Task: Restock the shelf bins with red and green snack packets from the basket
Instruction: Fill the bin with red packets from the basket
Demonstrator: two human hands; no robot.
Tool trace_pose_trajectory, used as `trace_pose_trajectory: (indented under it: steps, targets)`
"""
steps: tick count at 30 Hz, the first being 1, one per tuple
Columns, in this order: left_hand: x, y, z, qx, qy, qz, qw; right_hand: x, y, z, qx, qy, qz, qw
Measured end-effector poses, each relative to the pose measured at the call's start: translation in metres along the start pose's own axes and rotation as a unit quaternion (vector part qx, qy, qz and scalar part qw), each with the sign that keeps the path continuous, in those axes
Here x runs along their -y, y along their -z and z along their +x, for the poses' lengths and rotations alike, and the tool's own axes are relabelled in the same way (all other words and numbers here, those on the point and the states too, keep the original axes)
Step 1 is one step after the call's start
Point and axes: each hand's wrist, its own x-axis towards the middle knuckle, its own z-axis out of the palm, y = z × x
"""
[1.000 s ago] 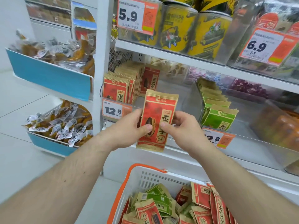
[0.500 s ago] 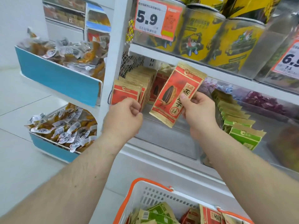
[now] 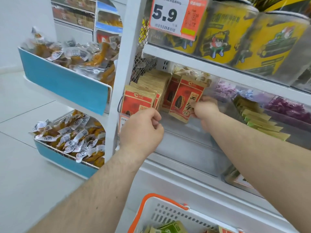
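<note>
Since half a second ago, the red packet (image 3: 184, 100) is sitting deeper in the shelf bin (image 3: 185, 132), more upright now, and the camera is sitting closer to the shelf.

Landmark: row of red packets (image 3: 144, 96) standing at the bin's left end.

- Right hand (image 3: 204, 108): its grip is pinching the red packet by the right edge, thumb on the printed face, other fingers hidden behind. I am seeing the packet standing nearly upright, tilted a little, just right of the row, with another red packet directly behind it. I cannot tell whether its bottom edge is touching the bin floor.
- Left hand (image 3: 143, 130): fingers curling into a loose fist in front of the row's first packet, knuckles just below its lower edge. I cannot tell whether this grip is catching that packet or holding nothing.
- Green packets (image 3: 262, 121): leaning in a file well to the right of the row, past a bare stretch of bin floor.
- Basket (image 3: 168, 214): white with an orange handle, sitting below the row near the frame's bottom; green and red packets are showing inside it.
- Price tag (image 3: 175, 15) reading 5.9 is hanging above the row, yellow tubs (image 3: 235, 34) beside it.
- Blue-fronted trays (image 3: 67, 84) of clear-wrapped snacks are standing left of the row, past the white upright.
</note>
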Motion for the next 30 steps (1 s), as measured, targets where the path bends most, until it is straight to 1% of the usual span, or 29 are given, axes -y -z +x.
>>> trace_pose_trajectory:
  steps: [5, 9, 14, 18, 21, 23, 30]
  targets:
    - [0.000, -0.002, 0.001, -0.006, 0.002, 0.027, 1.000, -0.004, -0.022, 0.033, 0.003, -0.038, 0.022, 0.999]
    - [-0.005, -0.003, 0.000, 0.001, 0.012, 0.058, 0.998, -0.008, -0.036, 0.050, 0.018, -0.038, 0.017, 0.999]
    - [-0.008, -0.005, 0.002, 0.001, 0.015, 0.060, 0.998, -0.010, -0.044, 0.062, 0.023, -0.040, 0.010, 0.999]
    - [-0.008, -0.008, 0.003, -0.003, 0.007, 0.057, 0.998, -0.013, -0.052, 0.069, 0.008, -0.037, -0.004, 0.999]
    - [-0.007, -0.008, 0.003, -0.003, 0.004, 0.054, 0.999, -0.015, -0.054, 0.072, -0.024, -0.030, -0.026, 0.999]
    - [-0.007, -0.008, 0.003, -0.004, 0.005, 0.051, 0.999, -0.015, -0.054, 0.072, -0.039, -0.036, -0.021, 0.998]
    - [-0.008, -0.008, 0.003, -0.002, 0.009, 0.049, 0.999, -0.020, -0.056, 0.073, -0.043, -0.062, -0.021, 0.997]
